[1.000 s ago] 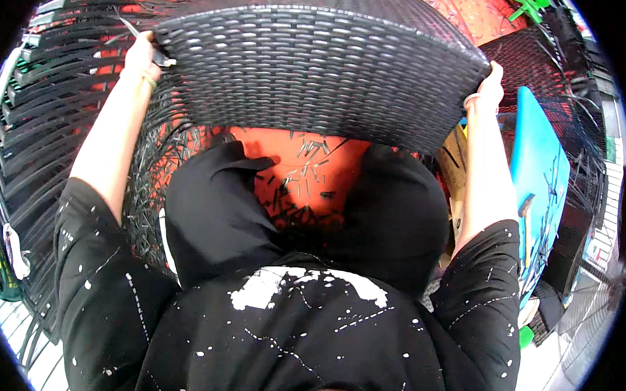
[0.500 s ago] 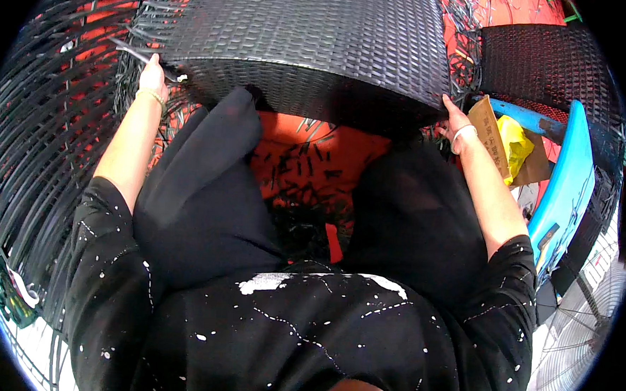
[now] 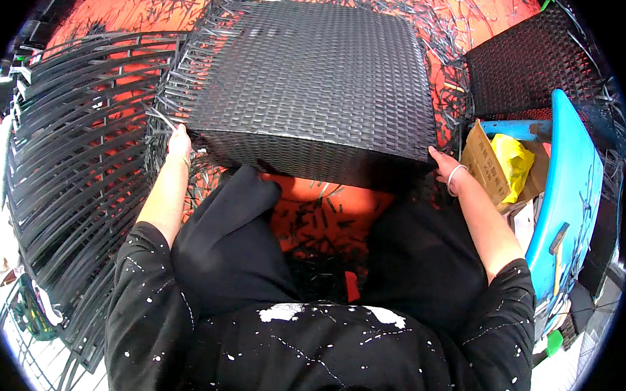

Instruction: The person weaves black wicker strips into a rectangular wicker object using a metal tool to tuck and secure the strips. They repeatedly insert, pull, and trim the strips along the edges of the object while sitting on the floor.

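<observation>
A large black woven wicker piece (image 3: 319,75) with a bent-down front side lies before my knees. Loose strand ends stick out along its left edge. My left hand (image 3: 180,144) is closed at its near left corner, with a slim grey metal tool (image 3: 163,117) pointing up and left from the fingers. The tool's kind is not clear. At the near right corner, my right hand (image 3: 445,168) grips the edge, thumb on top and fingers partly hidden below.
Curved black strips (image 3: 81,162) spread in a rack at the left. Black offcuts (image 3: 318,224) litter the red floor (image 3: 369,202). To the right stand an opened cardboard box (image 3: 486,165) with a yellow bag (image 3: 514,163), a blue curved panel (image 3: 568,180) and another woven piece (image 3: 525,61).
My view has tilted, so the wicker piece sits lower in it and its far edge now shows. Both hands stay at the same corners.
</observation>
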Available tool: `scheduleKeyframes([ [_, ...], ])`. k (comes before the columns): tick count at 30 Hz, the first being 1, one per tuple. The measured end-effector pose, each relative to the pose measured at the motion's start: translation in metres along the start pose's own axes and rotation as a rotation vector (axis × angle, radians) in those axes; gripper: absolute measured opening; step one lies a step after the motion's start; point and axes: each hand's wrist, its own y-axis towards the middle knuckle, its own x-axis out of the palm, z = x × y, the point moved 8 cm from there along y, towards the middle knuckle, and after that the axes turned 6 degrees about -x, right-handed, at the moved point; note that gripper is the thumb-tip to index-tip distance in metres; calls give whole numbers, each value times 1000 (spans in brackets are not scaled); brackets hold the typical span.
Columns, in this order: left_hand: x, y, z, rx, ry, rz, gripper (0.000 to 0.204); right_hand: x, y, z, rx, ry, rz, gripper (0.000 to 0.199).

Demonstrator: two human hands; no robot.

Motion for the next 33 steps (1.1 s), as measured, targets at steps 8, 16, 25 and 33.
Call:
scheduleKeyframes([
  [8, -60, -84, 103, 595, 63, 231, 46, -16, 25, -17, -201, -136, -13, 71],
  [16, 91, -259, 205, 938, 360, -590, 39, -22, 12, -30, -251, -27, -76, 54],
  [25, 186, -176, 119, 1071, 608, -205, 31, 57, -46, -38, -592, -68, -599, 31],
  [33, 180, -239, 131, 1341, 685, 28, 29, 70, -17, -15, -282, 26, -515, 43],
])
